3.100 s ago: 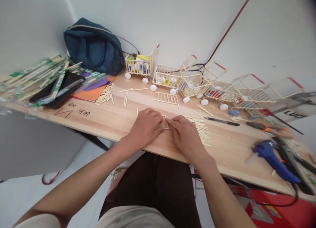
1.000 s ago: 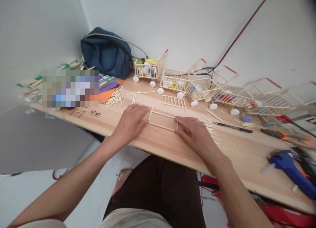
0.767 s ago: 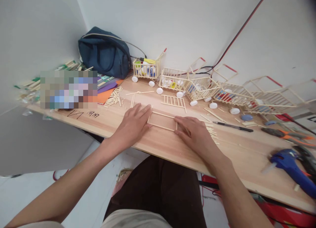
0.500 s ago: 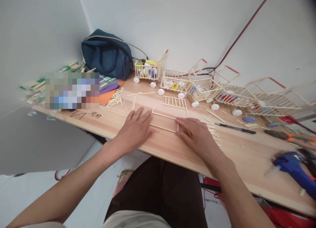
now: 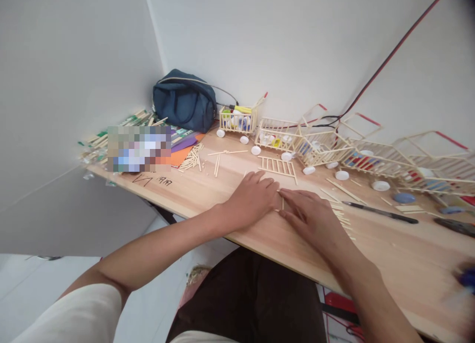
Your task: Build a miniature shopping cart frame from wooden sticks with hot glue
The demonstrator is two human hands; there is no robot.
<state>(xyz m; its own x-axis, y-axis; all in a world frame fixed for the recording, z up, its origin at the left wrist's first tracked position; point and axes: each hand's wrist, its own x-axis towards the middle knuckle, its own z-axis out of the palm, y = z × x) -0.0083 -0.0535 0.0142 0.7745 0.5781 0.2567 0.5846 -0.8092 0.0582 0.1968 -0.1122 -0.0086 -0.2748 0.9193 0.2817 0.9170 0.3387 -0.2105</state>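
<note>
A small rectangular frame of thin wooden sticks lies flat on the wooden table, mostly hidden under my hands; its right end stick point(image 5: 283, 203) shows between them. My left hand point(image 5: 252, 199) lies palm down across the frame, fingers extended and close to the right fingertips. My right hand point(image 5: 311, 209) holds the frame's right end, with the thumb at the near corner and the fingers at the far corner. Just beyond my left hand is a ladder-like stick panel point(image 5: 276, 168). Short cut sticks point(image 5: 343, 218) lie beside my right hand.
Several stick-built carts point(image 5: 280, 134) with white wheels line the wall. A blue bag point(image 5: 183, 101) stands at the back left, near bundled sticks point(image 5: 100, 141) and a stick pile point(image 5: 192, 157). A black pen point(image 5: 382, 213) and pliers point(image 5: 456, 225) lie to the right.
My left hand has slid right along the frame, from its left end to near my right hand, covering the long sticks. My right hand stays at the right end. The view has shifted left.
</note>
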